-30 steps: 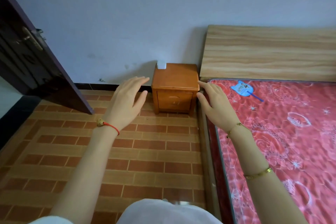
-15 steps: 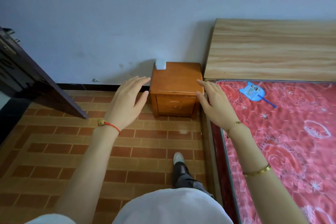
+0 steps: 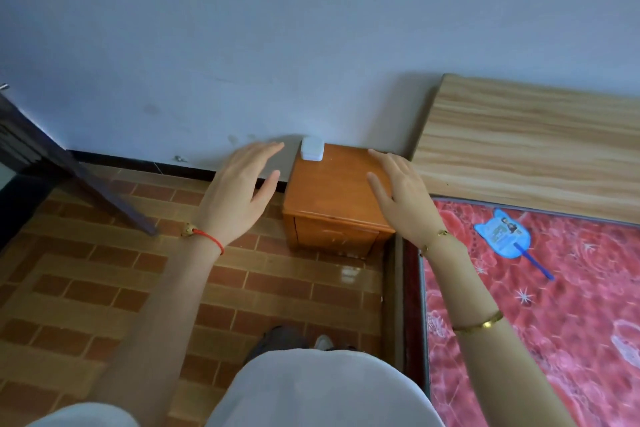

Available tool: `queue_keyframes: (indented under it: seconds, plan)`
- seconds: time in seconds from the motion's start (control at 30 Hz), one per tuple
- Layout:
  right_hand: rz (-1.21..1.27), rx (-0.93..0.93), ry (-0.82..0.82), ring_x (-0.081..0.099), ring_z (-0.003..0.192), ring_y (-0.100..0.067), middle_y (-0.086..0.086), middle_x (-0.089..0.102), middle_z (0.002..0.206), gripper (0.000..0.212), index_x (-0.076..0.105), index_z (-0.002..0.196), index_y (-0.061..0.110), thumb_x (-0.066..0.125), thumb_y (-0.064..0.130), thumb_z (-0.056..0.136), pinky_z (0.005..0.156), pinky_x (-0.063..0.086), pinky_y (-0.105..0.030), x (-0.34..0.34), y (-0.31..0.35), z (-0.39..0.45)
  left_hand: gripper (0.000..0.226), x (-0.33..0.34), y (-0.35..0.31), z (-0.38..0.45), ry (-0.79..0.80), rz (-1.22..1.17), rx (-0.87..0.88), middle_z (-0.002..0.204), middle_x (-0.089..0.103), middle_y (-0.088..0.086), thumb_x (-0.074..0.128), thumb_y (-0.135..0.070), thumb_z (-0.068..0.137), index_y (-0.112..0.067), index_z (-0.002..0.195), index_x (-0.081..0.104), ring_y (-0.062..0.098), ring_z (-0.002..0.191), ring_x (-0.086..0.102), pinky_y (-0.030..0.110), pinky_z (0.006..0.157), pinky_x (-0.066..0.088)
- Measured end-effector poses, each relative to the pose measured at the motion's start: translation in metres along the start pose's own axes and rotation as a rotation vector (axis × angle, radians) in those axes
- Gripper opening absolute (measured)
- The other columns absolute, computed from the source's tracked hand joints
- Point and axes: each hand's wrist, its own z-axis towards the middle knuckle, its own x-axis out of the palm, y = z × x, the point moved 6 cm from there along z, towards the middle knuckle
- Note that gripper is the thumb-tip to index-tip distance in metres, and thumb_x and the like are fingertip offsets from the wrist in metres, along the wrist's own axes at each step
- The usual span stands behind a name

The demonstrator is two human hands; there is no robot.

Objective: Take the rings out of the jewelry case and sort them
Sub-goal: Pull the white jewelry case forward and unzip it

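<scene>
Just beyond left hand: jewelry case.

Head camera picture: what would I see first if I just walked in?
Two open hands, the left hand and the right hand, stretch toward a small wooden nightstand by the wall. A little white case sits on its back left corner. On the right lies a red flowery mattress with a blue fan on it.

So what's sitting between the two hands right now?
In the head view, the wooden nightstand top lies between the left hand and right hand, with the small white case at its back left corner.
</scene>
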Motion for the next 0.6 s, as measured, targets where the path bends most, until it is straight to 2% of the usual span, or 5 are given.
queue_keyframes:
  seconds: [0.1, 0.2, 0.37, 0.47, 0.6]
  plan:
    - [0.005, 0.009, 0.019, 0.039, 0.137, -0.02, -0.003, 0.05, 0.142, 0.048, 0.04, 0.143, 0.019, 0.037, 0.041, 0.101, 0.116, 0.031, -0.04, 0.005, -0.009, 0.03, 0.044, 0.007, 0.013, 0.026, 0.012, 0.004, -0.028, 0.145, 0.047, -0.005, 0.043, -0.029, 0.101, -0.019, 0.144, 0.043, 0.011, 0.138, 0.038, 0.02, 0.113, 0.024]
    - [0.013, 0.012, 0.027, 0.041, 0.135, -0.02, -0.003, 0.051, 0.14, 0.048, 0.041, 0.142, 0.017, 0.037, 0.041, 0.1, 0.114, 0.033, -0.04, 0.01, -0.019, 0.058, 0.043, 0.017, 0.026, 0.05, 0.021, -0.012, -0.038, 0.144, 0.048, -0.005, 0.043, -0.028, 0.101, -0.019, 0.143, 0.044, 0.012, 0.138, 0.039, 0.028, 0.115, 0.029]
    - [0.012, 0.06, 0.039, 0.039, 0.136, -0.019, -0.003, 0.05, 0.142, 0.049, 0.041, 0.142, 0.017, 0.037, 0.041, 0.1, 0.115, 0.033, -0.039, 0.027, -0.032, 0.102, 0.044, 0.037, 0.05, 0.092, 0.059, -0.034, -0.046, 0.145, 0.047, -0.004, 0.044, -0.028, 0.101, -0.019, 0.144, 0.043, 0.013, 0.137, 0.039, 0.032, 0.115, 0.031]
    - [0.025, 0.07, 0.034, 0.041, 0.134, -0.019, -0.003, 0.051, 0.139, 0.047, 0.041, 0.142, 0.017, 0.038, 0.039, 0.101, 0.113, 0.034, -0.036, 0.037, -0.036, 0.133, 0.044, 0.047, 0.066, 0.123, 0.08, -0.033, -0.033, 0.145, 0.045, -0.006, 0.044, -0.028, 0.101, -0.02, 0.144, 0.042, 0.011, 0.138, 0.038, 0.028, 0.115, 0.029]
    - [0.053, 0.132, 0.026, 0.04, 0.136, -0.02, -0.003, 0.049, 0.142, 0.047, 0.039, 0.143, 0.019, 0.038, 0.039, 0.1, 0.114, 0.034, -0.041, 0.054, -0.038, 0.179, 0.045, 0.057, 0.093, 0.169, 0.133, -0.035, 0.001, 0.147, 0.044, -0.007, 0.041, -0.031, 0.101, -0.021, 0.145, 0.04, 0.011, 0.139, 0.036, 0.028, 0.116, 0.028]
